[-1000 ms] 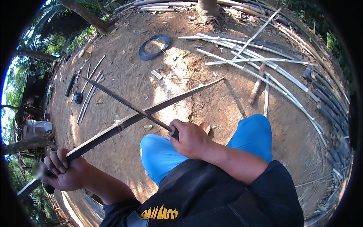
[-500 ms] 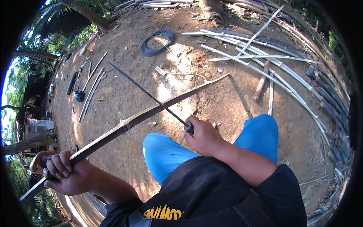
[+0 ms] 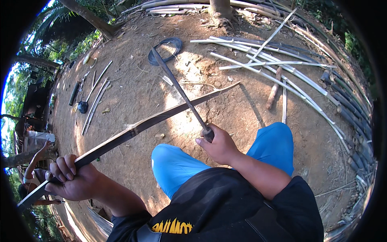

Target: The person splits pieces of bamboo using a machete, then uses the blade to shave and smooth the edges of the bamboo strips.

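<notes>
My left hand (image 3: 76,178) is closed around the lower end of a long split bamboo strip (image 3: 149,123), dark on one face and pale along its upper edge. The strip slants up to the right across my front and tapers to a thin tip. In front of my knees my right hand (image 3: 219,146) grips the round handle of a machete (image 3: 173,78). Its long, dark, narrow blade points away and to the left, crossing over the strip beyond its middle. Whether blade and strip touch, I cannot tell.
A wire coil (image 3: 177,47) lies on the dirt ahead. Pale bamboo strips (image 3: 278,64) and a short wooden stick (image 3: 274,90) lie to the right, beside dark bamboo poles (image 3: 354,121). More strips (image 3: 96,103) lie left. Another person (image 3: 34,177) is at the far left.
The machete's blade has swung right and now points more directly away, showing more of its flat. The bamboo strip stays nearly in place. The other person's arm at the left has moved.
</notes>
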